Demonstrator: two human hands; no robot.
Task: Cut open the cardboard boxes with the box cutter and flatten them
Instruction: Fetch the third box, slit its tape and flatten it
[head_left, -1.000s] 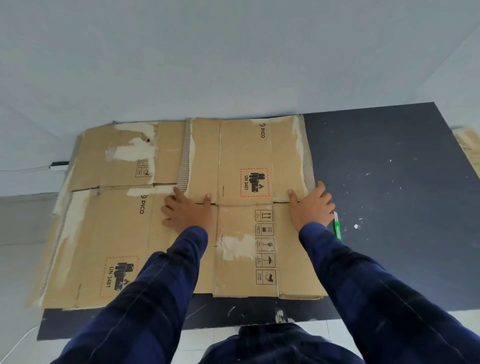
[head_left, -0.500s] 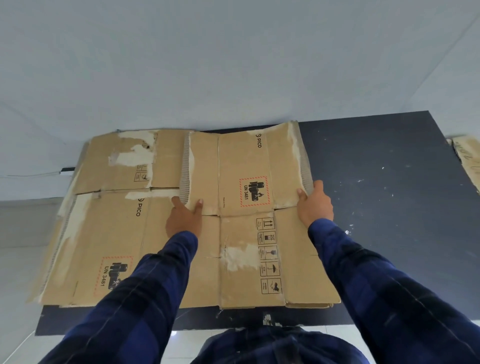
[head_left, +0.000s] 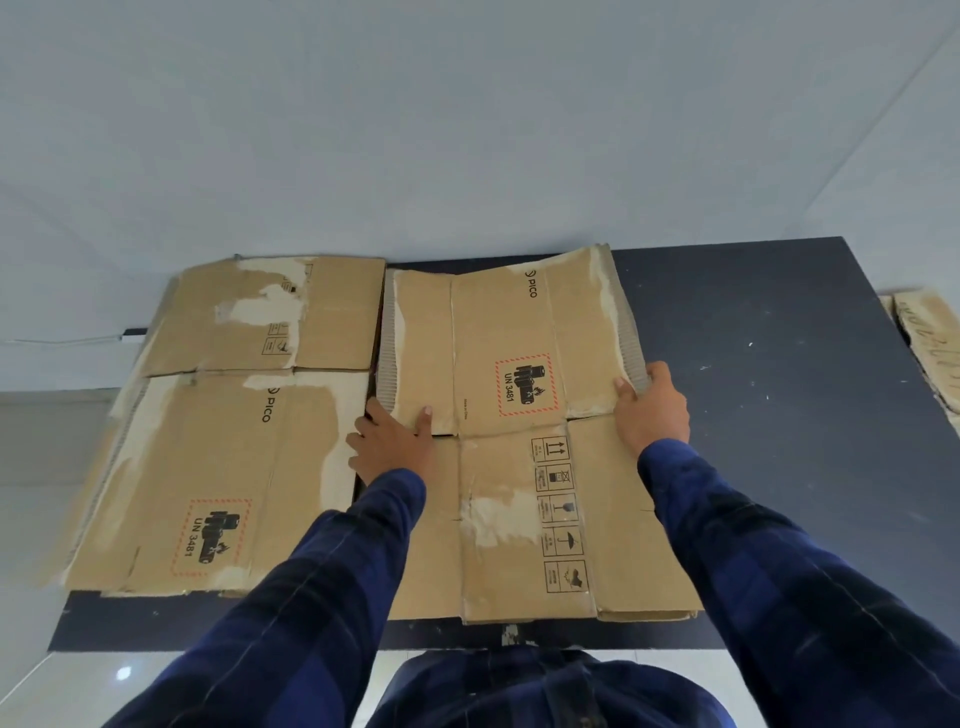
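Navy checked sleeves (head_left: 332, 571) are reaching up from the bottom of the frame, across the near edge of the black tabletop (head_left: 779, 467). At centre frame, the flattened brown cardboard box with the red-bordered UN 3481 label (head_left: 514, 509) is lying on that tabletop, and you are taking it at its middle fold. Your left hand (head_left: 392, 441) is gripping the left edge, with the thumb lying on top and the fingers tucking in at the edge. Your right hand (head_left: 655, 410) is curling round the ragged right edge of the far panel, which appears to be lifting slightly.

I judge the sheet light but floppy, since it is hinging at its creases. Holding both side edges beside the fold is giving you the most control. The torn corrugated edges are looking weak, so avoid tugging there.

Further left, a second flattened brown cardboard box (head_left: 223, 467) is lying just beside the first. At the right edge of the frame a cardboard scrap (head_left: 930, 343) is showing, with a pale grey wall (head_left: 467, 130) beyond.
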